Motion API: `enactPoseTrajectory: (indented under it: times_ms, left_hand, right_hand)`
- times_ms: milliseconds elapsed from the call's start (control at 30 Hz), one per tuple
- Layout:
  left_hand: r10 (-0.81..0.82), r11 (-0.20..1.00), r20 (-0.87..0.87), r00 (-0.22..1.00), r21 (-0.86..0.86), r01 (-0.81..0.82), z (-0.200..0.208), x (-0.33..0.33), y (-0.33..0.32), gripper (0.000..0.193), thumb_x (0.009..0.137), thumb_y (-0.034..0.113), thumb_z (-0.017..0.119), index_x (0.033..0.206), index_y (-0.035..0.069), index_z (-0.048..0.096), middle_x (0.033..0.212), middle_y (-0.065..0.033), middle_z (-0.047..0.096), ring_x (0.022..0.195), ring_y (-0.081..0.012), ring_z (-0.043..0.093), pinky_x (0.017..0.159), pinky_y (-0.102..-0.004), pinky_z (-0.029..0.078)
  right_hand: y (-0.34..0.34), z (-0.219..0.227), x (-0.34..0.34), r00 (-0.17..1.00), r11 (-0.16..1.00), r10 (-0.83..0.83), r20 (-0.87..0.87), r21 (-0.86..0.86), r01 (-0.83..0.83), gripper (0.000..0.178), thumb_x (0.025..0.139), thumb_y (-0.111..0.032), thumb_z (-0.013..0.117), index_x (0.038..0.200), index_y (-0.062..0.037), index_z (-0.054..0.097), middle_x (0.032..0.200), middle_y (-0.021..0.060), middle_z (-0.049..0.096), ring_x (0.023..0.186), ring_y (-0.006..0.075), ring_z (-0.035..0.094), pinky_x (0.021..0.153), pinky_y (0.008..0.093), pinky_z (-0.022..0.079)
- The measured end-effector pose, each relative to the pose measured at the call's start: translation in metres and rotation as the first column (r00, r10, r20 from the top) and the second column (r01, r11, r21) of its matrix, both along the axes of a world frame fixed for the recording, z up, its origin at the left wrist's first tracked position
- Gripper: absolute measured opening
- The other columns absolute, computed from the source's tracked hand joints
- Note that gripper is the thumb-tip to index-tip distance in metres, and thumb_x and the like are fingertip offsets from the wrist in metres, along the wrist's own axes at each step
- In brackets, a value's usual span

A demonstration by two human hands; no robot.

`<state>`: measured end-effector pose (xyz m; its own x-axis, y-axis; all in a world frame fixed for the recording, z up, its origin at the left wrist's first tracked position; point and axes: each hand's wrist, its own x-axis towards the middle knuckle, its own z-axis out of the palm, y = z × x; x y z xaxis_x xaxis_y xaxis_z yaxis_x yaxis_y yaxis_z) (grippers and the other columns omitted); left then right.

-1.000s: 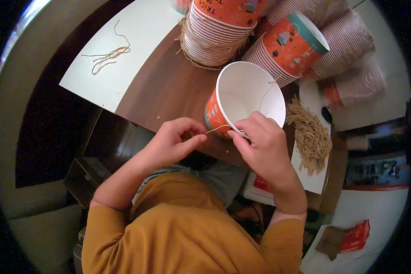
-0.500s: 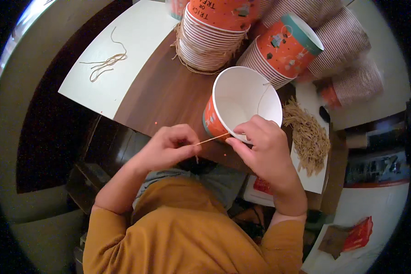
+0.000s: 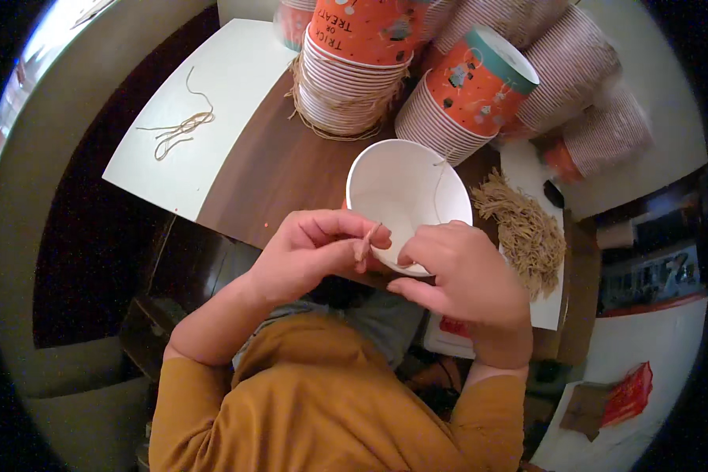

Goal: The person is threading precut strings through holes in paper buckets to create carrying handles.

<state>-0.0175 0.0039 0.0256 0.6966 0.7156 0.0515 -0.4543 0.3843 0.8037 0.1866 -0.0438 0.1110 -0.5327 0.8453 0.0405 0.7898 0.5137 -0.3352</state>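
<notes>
A white-lined orange paper bucket (image 3: 387, 193) stands near the table's front edge, its mouth tilted toward me. A thin cord (image 3: 437, 189) hangs from the far right of its rim down inside. My left hand (image 3: 311, 250) is closed in a pinch on the end of the twine (image 3: 367, 242), beside the near rim. My right hand (image 3: 480, 275) is at the near right rim, fingers curled over into the bucket and thumb outside. The fingertips of the right hand are partly hidden, as is the twine's path between the hands.
Stacked orange buckets with twine around them (image 3: 334, 90) stand behind, beside another leaning stack (image 3: 480, 86). A heap of cut twine (image 3: 523, 228) lies at right. Loose cords (image 3: 185, 126) rest on the white tabletop (image 3: 153, 165) at left. More wrapped stacks (image 3: 574, 67) fill the back right.
My left hand has moved right and up to the bucket rim, so the twine no longer stretches taut between the hands. The bucket sits slightly lower and more left in view.
</notes>
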Motion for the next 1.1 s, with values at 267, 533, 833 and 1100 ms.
enactPoseTrajectory:
  times_ms: [267, 533, 833, 1100]
  left_hand:
    - [-0.144, 0.972, -0.234, 0.962, 0.151, 0.182, 0.01, 0.002, -0.005, 0.02, 0.089, 0.01, 0.062, 0.107, 0.0, 0.063, 0.087, -0.0004, 0.064, 0.072, -0.0042, 0.056, 0.064, -0.0188, 0.047]
    - [-0.024, 0.975, -0.328, 0.944, 0.203, 0.095, 0.016, 0.008, -0.018, 0.012, 0.089, 0.006, 0.06, 0.098, 0.0, 0.065, 0.085, -0.0026, 0.065, 0.075, -0.0064, 0.059, 0.065, -0.0198, 0.047]
    - [-0.095, 0.956, -0.189, 0.977, 0.257, 0.143, -0.005, -0.001, -0.008, 0.012, 0.089, 0.005, 0.061, 0.097, -0.002, 0.065, 0.088, -0.005, 0.066, 0.082, -0.0086, 0.061, 0.069, -0.0199, 0.048]
    - [0.044, 0.948, -0.175, 0.984, 0.319, 0.014, -0.008, 0.009, -0.018, 0.007, 0.085, -0.002, 0.062, 0.092, -0.002, 0.064, 0.089, -0.0067, 0.066, 0.084, -0.0103, 0.062, 0.072, -0.0214, 0.049]
  right_hand:
    - [0.013, 0.019, 0.006, 0.952, 0.965, 0.245, -0.184, -0.045, -0.258, 0.015, 0.074, -0.018, 0.071, 0.076, -0.009, 0.059, 0.068, 0.0061, 0.054, 0.064, 0.0258, 0.054, 0.061, 0.0355, 0.042]
    - [0.051, 0.005, -0.019, 0.877, 0.944, 0.083, -0.473, -0.244, -0.221, 0.015, 0.075, -0.014, 0.07, 0.074, -0.0017, 0.061, 0.069, 0.0088, 0.056, 0.064, 0.0238, 0.056, 0.06, 0.0305, 0.045]
    - [-0.012, -0.029, 0.008, 0.883, 0.994, -0.088, -0.462, 0.016, 0.108, 0.018, 0.072, -0.009, 0.07, 0.089, -0.0046, 0.063, 0.09, 0.0088, 0.061, 0.088, 0.0259, 0.058, 0.081, 0.0362, 0.043]
    - [-0.036, -0.029, 0.0, 0.933, 0.892, -0.162, -0.322, 0.356, 0.278, 0.016, 0.07, -0.003, 0.069, 0.084, -0.0063, 0.061, 0.078, 0.0069, 0.058, 0.072, 0.0261, 0.057, 0.069, 0.0378, 0.043]
